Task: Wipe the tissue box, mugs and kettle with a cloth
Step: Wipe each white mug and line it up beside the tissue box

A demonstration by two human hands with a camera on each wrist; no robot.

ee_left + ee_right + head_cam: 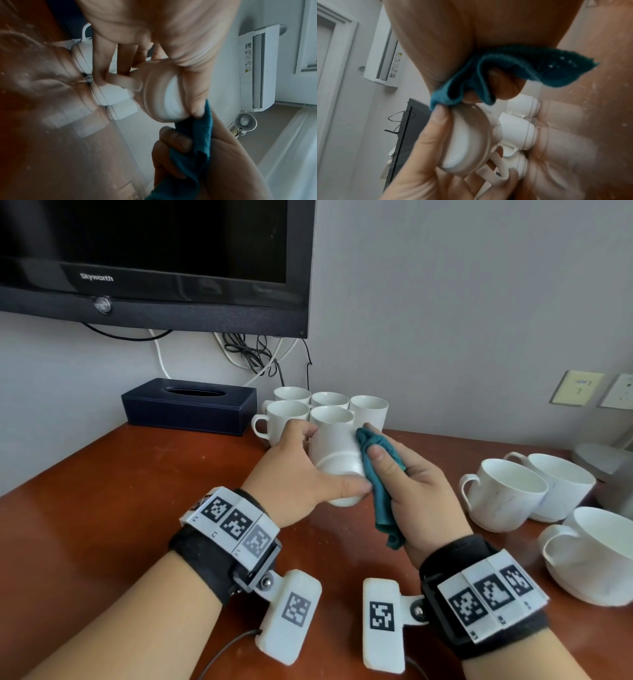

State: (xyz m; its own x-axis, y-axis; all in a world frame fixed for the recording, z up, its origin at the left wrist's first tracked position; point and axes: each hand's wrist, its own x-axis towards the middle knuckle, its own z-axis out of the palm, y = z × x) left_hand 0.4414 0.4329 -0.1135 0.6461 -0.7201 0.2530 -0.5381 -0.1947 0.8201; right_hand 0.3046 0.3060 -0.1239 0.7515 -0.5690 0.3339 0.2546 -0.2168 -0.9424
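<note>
My left hand point(308, 463) grips a white mug point(337, 453) lifted off the table, its base tilted toward me; the thumb lies across the base rim. In the left wrist view the same mug point(163, 94) shows its handle between my fingers. My right hand point(404, 474) holds a teal cloth point(380, 474) bunched against the mug's right side. The cloth point(513, 70) hangs folded from my palm in the right wrist view, above the mug point(467, 143). A dark blue tissue box point(188, 409) stands at the back left. Several white mugs point(291, 412) cluster behind my hands.
Three larger white cups point(507, 494) sit at the right on the brown table point(120, 501). A grey object point(613, 474), partly cut off, stands at the far right edge. A black television point(154, 261) hangs above the tissue box, with cables below it.
</note>
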